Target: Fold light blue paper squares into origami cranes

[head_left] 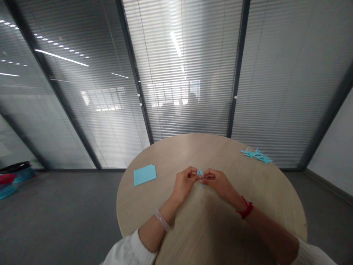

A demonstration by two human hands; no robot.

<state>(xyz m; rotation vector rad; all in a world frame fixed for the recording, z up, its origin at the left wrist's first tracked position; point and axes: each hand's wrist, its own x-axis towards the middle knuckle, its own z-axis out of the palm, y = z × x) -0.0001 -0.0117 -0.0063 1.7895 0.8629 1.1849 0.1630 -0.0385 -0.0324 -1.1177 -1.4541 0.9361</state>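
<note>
My left hand [184,183] and my right hand [216,182] meet above the middle of a round light-wood table [209,147]. Pinched between their fingertips is a small folded piece of light-blue paper [200,176], partly hidden by my fingers. To the left on the table lies a neat stack of square light-blue paper [145,175]. Toward the far right edge lies a loose pile of folded light-blue paper shapes [256,155], possibly origami cranes. Neither hand touches these.
A pale bangle circles my left wrist, and a red cord circles my right. Behind the table stand glass partitions with slatted blinds [190,73]. Several coloured bags [13,178] lie on the grey floor at the far left.
</note>
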